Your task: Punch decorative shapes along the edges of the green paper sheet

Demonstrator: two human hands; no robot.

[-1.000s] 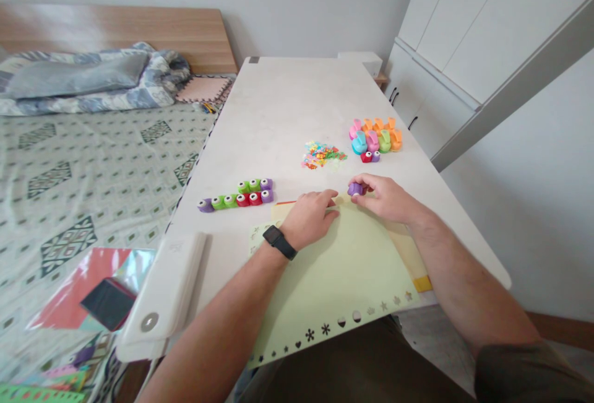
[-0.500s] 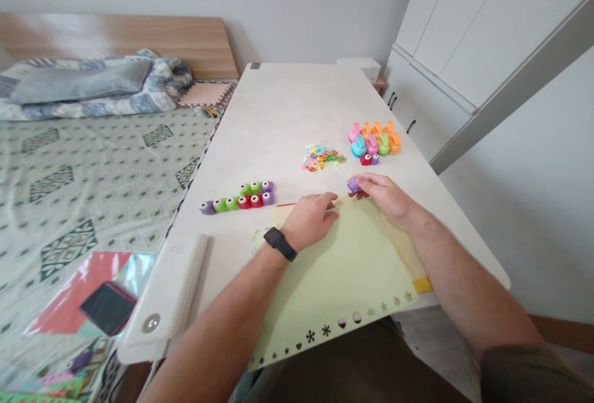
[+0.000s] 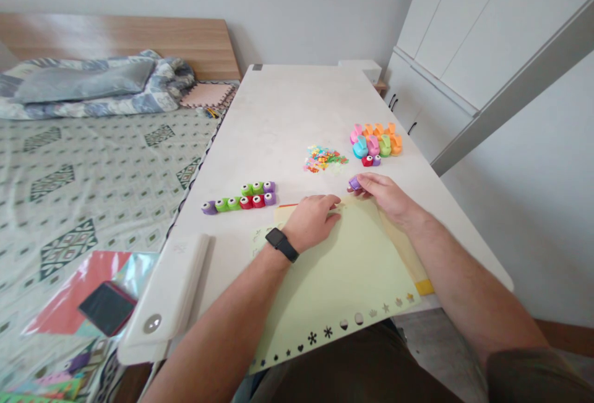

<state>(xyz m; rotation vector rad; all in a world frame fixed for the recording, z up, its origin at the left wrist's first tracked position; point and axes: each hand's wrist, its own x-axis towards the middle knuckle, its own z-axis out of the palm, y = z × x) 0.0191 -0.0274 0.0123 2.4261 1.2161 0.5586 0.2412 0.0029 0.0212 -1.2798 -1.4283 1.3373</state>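
A pale green sheet of paper (image 3: pixel 352 260) lies over the table's near edge, with punched shapes along its near and left edges. My left hand (image 3: pixel 313 220) rests on the sheet's far part, palm down with fingers stretched out. Just beyond the far right corner of the sheet, my right hand (image 3: pixel 383 192) grips a small purple craft punch (image 3: pixel 355 184) between thumb and fingers, lifted off the paper. A yellowish sheet (image 3: pixel 403 245) shows beneath the green one on the right.
Small green, red and purple punches (image 3: pixel 245 203) stand in rows on the left. Larger colourful punches (image 3: pixel 373 145) stand at the right, near a heap of paper cutouts (image 3: pixel 323 158). A long white device (image 3: pixel 169 285) lies at the table's left edge, beside the bed (image 3: pixel 111 174).
The purple punch has turned slightly in my right hand. My left hand stays in place on the sheet. The whole view has shifted very slightly.
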